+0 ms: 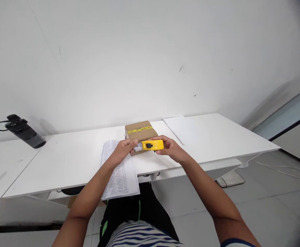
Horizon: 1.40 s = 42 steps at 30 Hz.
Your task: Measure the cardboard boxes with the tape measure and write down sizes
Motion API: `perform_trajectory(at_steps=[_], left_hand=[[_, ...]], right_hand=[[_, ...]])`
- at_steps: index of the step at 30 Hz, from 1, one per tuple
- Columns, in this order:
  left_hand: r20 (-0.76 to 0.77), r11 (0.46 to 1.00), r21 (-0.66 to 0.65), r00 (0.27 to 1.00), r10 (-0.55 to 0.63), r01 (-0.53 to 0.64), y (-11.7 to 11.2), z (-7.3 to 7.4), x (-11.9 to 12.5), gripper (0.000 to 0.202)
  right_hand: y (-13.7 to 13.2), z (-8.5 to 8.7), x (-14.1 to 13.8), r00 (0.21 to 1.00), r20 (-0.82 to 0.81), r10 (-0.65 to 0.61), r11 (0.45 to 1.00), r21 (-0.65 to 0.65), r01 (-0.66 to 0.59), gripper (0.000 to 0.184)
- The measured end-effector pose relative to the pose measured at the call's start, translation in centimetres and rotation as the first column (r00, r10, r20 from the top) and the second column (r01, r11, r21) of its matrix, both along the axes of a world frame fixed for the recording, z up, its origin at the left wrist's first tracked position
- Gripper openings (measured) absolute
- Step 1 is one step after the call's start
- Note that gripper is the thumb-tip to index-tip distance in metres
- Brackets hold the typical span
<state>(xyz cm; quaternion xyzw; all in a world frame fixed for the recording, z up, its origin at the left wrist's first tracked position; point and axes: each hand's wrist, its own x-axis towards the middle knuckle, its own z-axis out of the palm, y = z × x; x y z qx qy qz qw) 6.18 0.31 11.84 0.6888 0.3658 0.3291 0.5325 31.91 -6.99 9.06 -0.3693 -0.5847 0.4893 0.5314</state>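
A yellow tape measure (156, 144) with a black lock button is held in front of me by my right hand (172, 148), whose fingers wrap its far end. My left hand (124, 149) pinches the tip of the pale blade (138, 146), a short length of which is drawn out of the case. Behind the tape measure lies a brown cardboard box (139, 126) with a strip of yellow tape across its top. Its front is partly hidden by my hands and the tape measure.
A sheet covered in handwriting (119, 180) overhangs the front edge of the white table (70, 161). Blank white paper (179, 128) lies right of the box. At the far left stands a dark water bottle (25, 132). The wall rises behind the table.
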Motion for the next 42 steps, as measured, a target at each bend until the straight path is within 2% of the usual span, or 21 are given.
perform_trajectory(at_steps=[2, 4, 7, 9, 12, 16, 19, 22, 24, 25, 27, 28, 30, 33, 35, 37, 40, 42], left_hand=[[0.036, 0.999, -0.045, 0.999, 0.02, -0.019, 1.9, 0.8, -1.4, 0.058], [0.057, 0.991, -0.085, 0.993, 0.107, -0.102, 4.5, 1.1, -2.9, 0.058], [-0.042, 0.959, -0.165, 0.973, 0.227, -0.231, 8.0, 0.5, -4.6, 0.059], [-0.145, 0.935, -0.233, 0.96, 0.238, -0.267, 9.3, -0.3, -4.8, 0.06], [-0.207, 0.935, -0.259, 0.959, 0.193, -0.244, 9.5, -1.2, -3.6, 0.061], [-0.269, 0.976, -0.136, 0.954, 0.13, -0.171, 8.5, -1.9, -0.6, 0.06], [-0.287, 0.991, -0.019, 0.95, 0.119, -0.13, 8.2, -2.3, 0.6, 0.06], [-0.275, 0.99, 0.033, 0.951, 0.142, -0.138, 9.0, -2.0, 0.3, 0.06], [-0.238, 0.984, 0.038, 0.954, 0.181, -0.177, 10.2, -1.1, 0.0, 0.058], [-0.21, 0.979, 0.041, 0.957, 0.202, -0.198, 11.1, -0.5, 0.0, 0.056], [-0.176, 0.976, 0.058, 0.96, 0.216, -0.209, 13.1, 1.0, 0.6, 0.051], [-0.19, 0.977, 0.086, 0.96, 0.206, -0.193, 14.2, 1.7, 1.3, 0.048], [-0.315, 0.969, 0.217, 0.931, 0.182, -0.116, 16.1, 2.6, 3.1, 0.045], [-0.526, 0.915, 0.402, 0.825, 0.205, 0.029, 17.9, 2.5, 6.1, 0.04], [-0.589, 0.906, 0.418, 0.78, 0.211, 0.071, 18.1, 1.8, 7.5, 0.037], [-0.63, 0.912, 0.398, 0.752, 0.191, 0.101, 17.8, 1.2, 8.1, 0.038], [-0.705, 0.899, 0.407, 0.682, 0.196, 0.162, 16.8, 1.0, 7.8, 0.045], [-0.735, 0.873, 0.455, 0.629, 0.255, 0.177, 16.1, 1.2, 7.3, 0.047]], right_hand=[[1.1, 0.1, 2.8, 0.994, -0.021, -0.105, 0.994, -0.04, 0.104, 0.046], [2.5, 0.3, 6.1, 0.965, -0.012, -0.262, 0.965, -0.037, 0.261, 0.044], [4.6, 0.3, 10.4, 0.893, 0.026, -0.45, 0.893, -0.024, 0.45, 0.039], [5.9, -0.1, 11.6, 0.866, 0.047, -0.498, 0.865, -0.039, 0.5, 0.04], [7.2, -1.1, 10.6, 0.893, 0.062, -0.445, 0.891, -0.066, 0.449, 0.048], [7.8, -2.2, 7.4, 0.938, 0.007, -0.347, 0.935, -0.082, 0.346, 0.06], [7.5, -2.4, 6.8, 0.927, -0.032, -0.374, 0.925, -0.083, 0.371, 0.061], [6.1, -2.0, 7.3, 0.885, -0.001, -0.466, 0.884, -0.034, 0.466, 0.059], [4.3, -1.7, 6.8, 0.818, 0.022, -0.574, 0.818, 0.048, 0.573, 0.059], [3.1, -1.6, 6.2, 0.764, 0.043, -0.643, 0.764, 0.097, 0.638, 0.058], [0.4, -1.7, 3.9, 0.609, 0.122, -0.783, 0.62, 0.218, 0.754, 0.056], [-0.9, -1.9, 2.4, 0.503, 0.188, -0.844, 0.537, 0.306, 0.786, 0.053], [-2.9, -2.4, -1.0, 0.319, 0.272, -0.908, 0.418, 0.529, 0.739, 0.053], [-3.4, -3.1, -5.4, 0.147, 0.277, -0.949, 0.311, 0.764, 0.566, 0.048], [-2.3, -3.3, -7.1, 0.074, 0.285, -0.956, 0.285, 0.83, 0.479, 0.042], [-0.6, -3.2, -7.8, 0.018, 0.318, -0.948, 0.292, 0.844, 0.45, 0.04], [1.6, -2.8, -7.9, -0.003, 0.382, -0.924, 0.338, 0.821, 0.46, 0.041], [2.2, -2.7, -7.7, 0.014, 0.426, -0.904, 0.382, 0.795, 0.47, 0.043]])
